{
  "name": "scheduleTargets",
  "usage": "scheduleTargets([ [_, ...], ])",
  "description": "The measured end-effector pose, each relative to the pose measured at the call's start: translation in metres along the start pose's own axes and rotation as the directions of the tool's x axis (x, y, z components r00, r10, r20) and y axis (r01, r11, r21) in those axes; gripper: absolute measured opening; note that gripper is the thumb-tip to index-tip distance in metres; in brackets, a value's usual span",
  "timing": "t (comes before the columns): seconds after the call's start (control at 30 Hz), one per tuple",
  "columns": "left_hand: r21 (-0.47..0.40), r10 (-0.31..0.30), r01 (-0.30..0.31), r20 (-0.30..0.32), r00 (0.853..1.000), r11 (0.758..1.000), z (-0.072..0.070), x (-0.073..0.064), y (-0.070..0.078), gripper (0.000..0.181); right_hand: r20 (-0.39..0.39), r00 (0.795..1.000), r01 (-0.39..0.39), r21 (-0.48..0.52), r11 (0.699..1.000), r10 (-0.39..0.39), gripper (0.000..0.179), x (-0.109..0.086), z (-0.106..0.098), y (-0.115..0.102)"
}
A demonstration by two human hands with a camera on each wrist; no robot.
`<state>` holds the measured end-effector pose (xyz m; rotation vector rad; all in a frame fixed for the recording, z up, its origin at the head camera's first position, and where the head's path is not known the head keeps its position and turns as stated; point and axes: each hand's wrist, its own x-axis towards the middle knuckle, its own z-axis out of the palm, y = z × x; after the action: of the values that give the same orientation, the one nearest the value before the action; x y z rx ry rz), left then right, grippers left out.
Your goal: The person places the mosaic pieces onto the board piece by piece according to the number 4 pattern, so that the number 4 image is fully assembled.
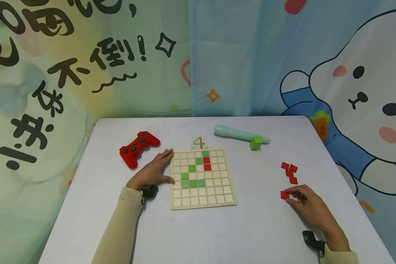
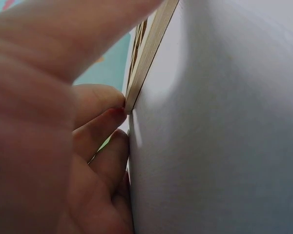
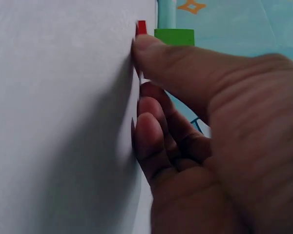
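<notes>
A wooden grid board (image 1: 217, 190) lies flat, with several green tiles (image 1: 192, 168) and two red tiles (image 1: 207, 167) in its cells. Along its left edge rests my left hand (image 1: 153, 171), thumb and fingers spread, fingertips touching the rim; the left wrist view shows the fingers against the board's edge (image 2: 149, 56). To the right of the board, my right hand (image 1: 308, 205) pinches a red square tile (image 1: 285, 195) between thumb and fingers, low at the tabletop. Its thumb partly covers the red tile (image 3: 141, 27) in the right wrist view. Several loose red tiles (image 1: 289, 173) lie just beyond this hand.
A small printed pattern card (image 1: 198, 142) sits behind the board. Left of it is a red game controller (image 1: 138, 148), close to my left hand. At the back right lie a pale teal microphone-shaped stick (image 1: 235, 133) and a green cube (image 1: 256, 143). A printed curtain (image 1: 234, 55) hangs behind the table.
</notes>
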<state>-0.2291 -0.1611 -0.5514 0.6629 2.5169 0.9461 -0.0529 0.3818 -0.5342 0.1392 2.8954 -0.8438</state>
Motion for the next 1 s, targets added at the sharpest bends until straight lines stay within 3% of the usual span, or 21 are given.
scheduleTargets([
  [0.1, 0.005, -0.003, 0.003, 0.001, 1.000, 1.000, -0.001, -0.001, -0.001, 0.119, -0.012, 0.999, 0.046, 0.006, 0.999, -0.046, 0.040, 0.004, 0.000, -0.012],
  [0.2, 0.006, -0.009, 0.009, 0.003, 1.000, 1.000, -0.002, -0.001, -0.001, 0.119, -0.036, 0.987, 0.154, 0.014, 0.988, -0.154, 0.037, 0.012, 0.001, -0.032],
  [0.33, 0.005, -0.024, 0.024, 0.005, 1.000, 1.000, -0.004, -0.001, -0.001, 0.118, -0.042, 0.944, 0.329, 0.037, 0.944, -0.327, 0.034, 0.032, 0.005, -0.067],
  [0.47, 0.003, -0.013, 0.013, 0.000, 1.000, 1.000, -0.004, 0.000, -0.002, 0.118, 0.012, 0.895, 0.445, 0.064, 0.893, -0.447, 0.034, 0.058, 0.017, -0.105],
  [0.63, -0.007, 0.010, -0.010, 0.000, 1.000, 1.000, -0.002, 0.002, -0.002, 0.117, 0.132, 0.844, 0.510, 0.107, 0.854, -0.520, 0.027, 0.087, 0.037, -0.145],
  [0.8, -0.005, 0.008, -0.008, 0.010, 1.000, 1.000, 0.000, 0.003, -0.005, 0.118, 0.235, 0.811, 0.523, 0.123, 0.844, -0.537, 0.021, 0.107, 0.059, -0.173],
  [1.0, 0.003, 0.002, -0.002, 0.011, 1.000, 1.000, -0.001, 0.004, -0.008, 0.119, 0.285, 0.782, 0.539, 0.136, 0.831, -0.554, 0.020, 0.120, 0.077, -0.191],
])
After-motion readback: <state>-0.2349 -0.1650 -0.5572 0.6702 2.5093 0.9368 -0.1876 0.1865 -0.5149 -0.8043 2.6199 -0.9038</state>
